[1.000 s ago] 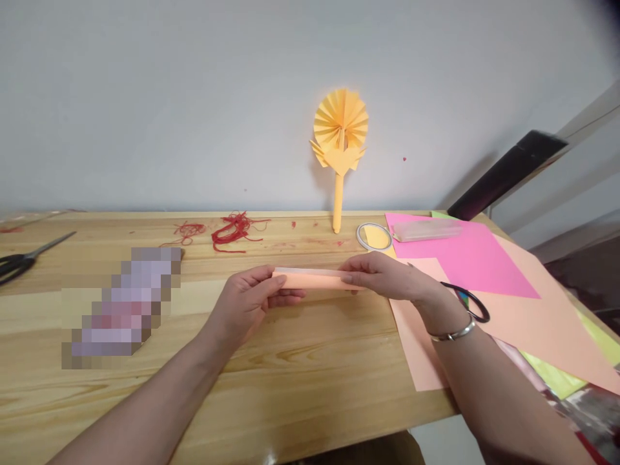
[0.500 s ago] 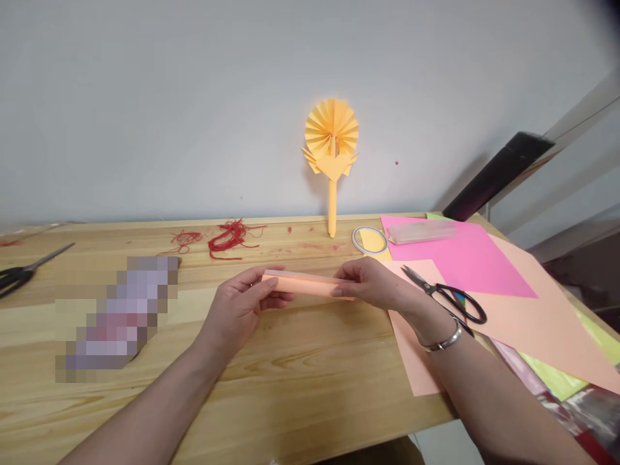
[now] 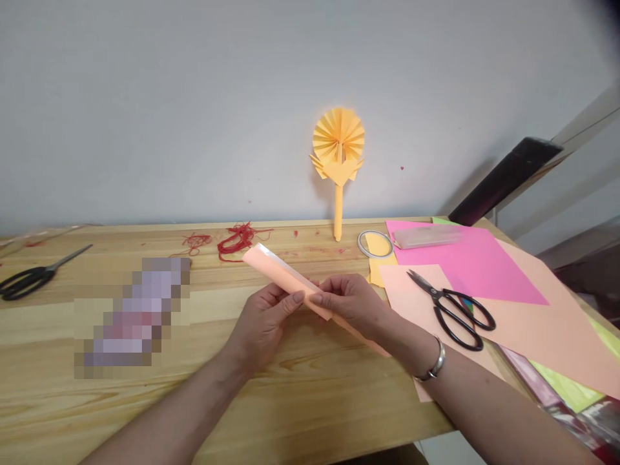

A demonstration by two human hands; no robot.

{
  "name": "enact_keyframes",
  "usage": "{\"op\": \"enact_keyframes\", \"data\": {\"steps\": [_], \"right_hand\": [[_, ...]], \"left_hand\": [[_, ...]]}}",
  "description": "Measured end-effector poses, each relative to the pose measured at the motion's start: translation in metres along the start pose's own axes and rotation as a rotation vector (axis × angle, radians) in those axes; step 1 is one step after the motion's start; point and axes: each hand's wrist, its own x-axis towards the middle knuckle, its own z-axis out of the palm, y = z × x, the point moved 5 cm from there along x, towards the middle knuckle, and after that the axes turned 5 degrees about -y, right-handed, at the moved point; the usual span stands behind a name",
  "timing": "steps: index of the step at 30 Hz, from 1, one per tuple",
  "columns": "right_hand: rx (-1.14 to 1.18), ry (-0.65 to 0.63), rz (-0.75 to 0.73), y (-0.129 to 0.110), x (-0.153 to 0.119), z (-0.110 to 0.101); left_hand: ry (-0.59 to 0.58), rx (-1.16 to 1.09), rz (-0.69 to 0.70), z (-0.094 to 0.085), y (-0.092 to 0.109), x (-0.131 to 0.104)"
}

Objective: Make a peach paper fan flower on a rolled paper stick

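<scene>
A folded strip of peach paper point(image 3: 285, 274) slants from upper left to lower right above the wooden table. My left hand point(image 3: 266, 316) pinches its lower edge near the middle, thumb on top. Right beside it, my right hand point(image 3: 351, 303) grips the same paper with thumb and fingers, and a further length of peach paper shows beneath that hand. The two thumbs nearly meet. Black-handled scissors point(image 3: 436, 295) lie partly open on a peach sheet point(image 3: 404, 290) to the right of my right hand.
A yellow paper fan point(image 3: 338, 174) leans upright against the wall. Red threads point(image 3: 237, 239), a tape ring point(image 3: 375, 244), a pink sheet point(image 3: 494, 265) and a clear packet point(image 3: 426, 236) lie along the back. More scissors point(image 3: 29, 282) and a blurred object point(image 3: 140, 310) are at left.
The peach paper has turned from nearly level to a steep slant, and more of its length shows. My hands have come close together near its middle. The view has shifted slightly.
</scene>
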Motion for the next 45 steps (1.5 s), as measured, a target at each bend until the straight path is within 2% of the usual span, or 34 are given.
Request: {"op": "enact_keyframes", "data": {"steps": [8,13,17,24,32,38,42,45], "right_hand": [[0.071,-0.047,0.066,0.009,0.002,0.007],[-0.076,0.077,0.010,0.010,0.003,0.006],[-0.200,0.142,-0.032,0.009,-0.001,0.009],[-0.244,0.060,-0.112,0.005,-0.002,0.016],[-0.492,0.115,-0.166,0.007,-0.005,0.018],[-0.683,0.162,-0.237,0.001,-0.006,0.017],[-0.706,0.153,-0.243,-0.002,-0.006,0.016],[-0.651,0.097,-0.225,-0.003,-0.006,0.017]], "left_hand": [[0.017,-0.032,-0.024,-0.002,0.002,0.001],[0.023,-0.083,-0.029,-0.001,0.000,0.002],[0.083,-0.077,-0.103,-0.001,-0.004,0.002],[0.196,-0.059,-0.137,-0.006,-0.001,0.001],[0.192,0.019,-0.192,-0.004,-0.004,0.000],[0.244,0.060,-0.224,-0.003,-0.006,-0.001],[0.228,0.051,-0.222,-0.004,-0.006,0.000],[0.203,0.038,-0.208,-0.004,-0.005,0.001]]}}
